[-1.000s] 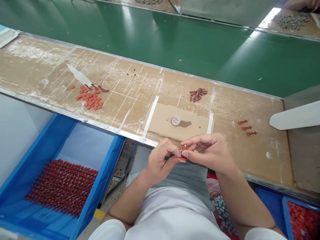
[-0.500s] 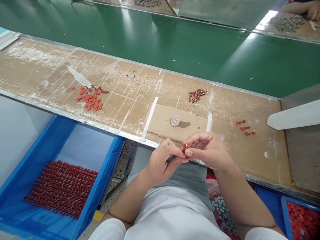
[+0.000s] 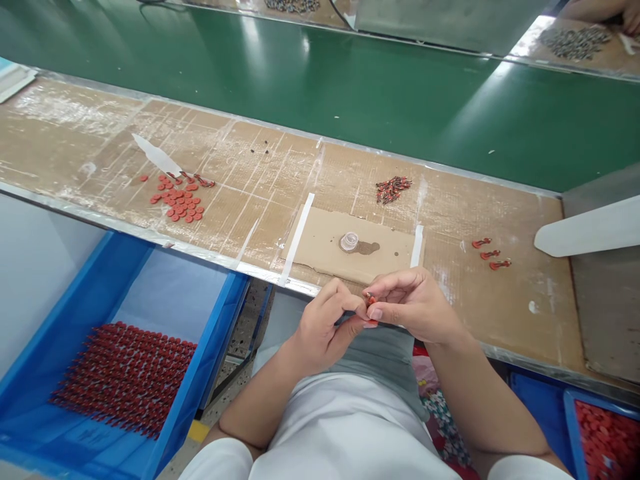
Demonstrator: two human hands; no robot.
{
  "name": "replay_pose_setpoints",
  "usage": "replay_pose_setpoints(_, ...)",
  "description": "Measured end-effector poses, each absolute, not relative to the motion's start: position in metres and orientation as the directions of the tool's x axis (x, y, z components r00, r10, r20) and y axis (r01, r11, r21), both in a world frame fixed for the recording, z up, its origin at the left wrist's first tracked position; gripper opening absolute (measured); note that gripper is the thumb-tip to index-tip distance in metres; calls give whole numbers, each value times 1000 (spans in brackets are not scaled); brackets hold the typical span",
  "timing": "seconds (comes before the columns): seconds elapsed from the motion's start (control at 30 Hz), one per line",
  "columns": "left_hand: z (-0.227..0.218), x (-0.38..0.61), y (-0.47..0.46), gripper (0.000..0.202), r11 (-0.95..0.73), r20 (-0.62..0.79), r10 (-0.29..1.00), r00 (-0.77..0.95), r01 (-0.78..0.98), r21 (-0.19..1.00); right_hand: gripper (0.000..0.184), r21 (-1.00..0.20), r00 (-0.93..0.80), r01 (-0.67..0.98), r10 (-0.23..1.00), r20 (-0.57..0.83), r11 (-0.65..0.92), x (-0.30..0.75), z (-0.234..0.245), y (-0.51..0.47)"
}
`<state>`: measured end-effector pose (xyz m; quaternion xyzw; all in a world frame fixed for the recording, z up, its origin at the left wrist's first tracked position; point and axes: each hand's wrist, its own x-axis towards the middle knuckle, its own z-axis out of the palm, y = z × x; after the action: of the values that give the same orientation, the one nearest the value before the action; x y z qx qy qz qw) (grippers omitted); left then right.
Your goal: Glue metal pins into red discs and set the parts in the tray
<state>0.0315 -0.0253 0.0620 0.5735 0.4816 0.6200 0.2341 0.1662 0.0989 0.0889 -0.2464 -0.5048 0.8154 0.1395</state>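
Between my fingertips, at the bench's front edge, is a small red figurine (image 3: 371,300) with a red disc base (image 3: 371,325). My left hand (image 3: 333,327) pinches it low, by the base. My right hand (image 3: 413,303) pinches its upper part with thumb and fingers, hiding most of it. Just beyond my hands a small clear cup (image 3: 349,241) stands on a taped cardboard piece (image 3: 320,233), beside a dark wet stain. Farther back lies a pile of small red and dark figures (image 3: 393,190). To the right, a few figurines on red bases (image 3: 490,255) lie in a column.
Loose red discs (image 3: 183,203) are scattered at left near a white strip (image 3: 156,155). A blue bin (image 3: 30,420) at lower left holds rows of red pieces. A green conveyor belt (image 3: 300,87) runs behind the bench. Another person's hand (image 3: 631,17) shows at top right.
Both hands keep their pinch on the figurine and have shifted very slightly downward. The things on the bench lie as before.
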Motion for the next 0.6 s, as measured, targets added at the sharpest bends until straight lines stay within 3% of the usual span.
replay_pose_setpoints(0.23,55,38,-23,19,-410,471,827,-307,243,879,23,-902,-806,10,530,-263,-432,168,84,99)
replay_pose_setpoints(0.33,49,42,-25,37,-362,407,822,-398,186,914,22,-916,-771,-48,598,-220,-399,173,84,100)
replay_pose_setpoints(0.4,45,44,-26,38,-341,334,815,-474,75,937,22,-940,-691,-91,701,-178,-328,182,82,103)
replay_pose_setpoints(0.47,42,43,-27,27,-315,209,804,-557,-102,943,22,-971,-548,-105,827,-123,-214,196,77,109)
replay_pose_setpoints(0.6,42,37,-25,15,-254,-71,805,-589,-451,856,27,-999,-226,2,974,-31,-32,238,55,134)
